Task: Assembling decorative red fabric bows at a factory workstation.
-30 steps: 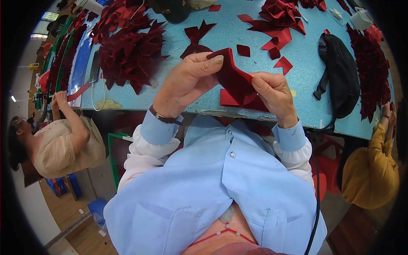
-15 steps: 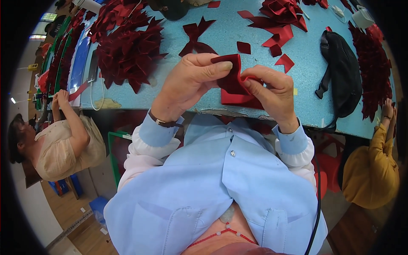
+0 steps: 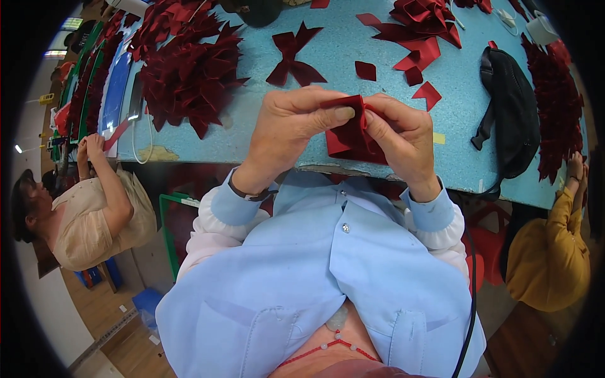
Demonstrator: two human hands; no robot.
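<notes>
**Q:** State the current step and grip condition.

**A:** I judge this as the fold stage. My left hand [image 3: 293,129] and my right hand [image 3: 400,135] are both closed on one dark red fabric piece [image 3: 350,135], thumbs and forefingers pinching its top edge together. The piece sits just above the near edge of the blue table [image 3: 353,69], directly ahead of my chest. The next move calls for a firm pinch at the centre so the fold does not spring open.

**Q:** Material and shape?

**A:** Matte cloth, felt-like, stiff enough to hold a crease. The lower part looks doubled over, though my fingers hide how many layers there are.

**Q:** Surroundings, nearest first?

**A:** At 12 o'clock, a finished bow [image 3: 293,57] with notched tails. At 1 o'clock, small square offcuts [image 3: 427,94], then a loose heap of strips [image 3: 419,16]. At 2 o'clock, a black pouch [image 3: 513,113] with a strap. At 10 o'clock, a large pile of bows [image 3: 186,69].
</notes>
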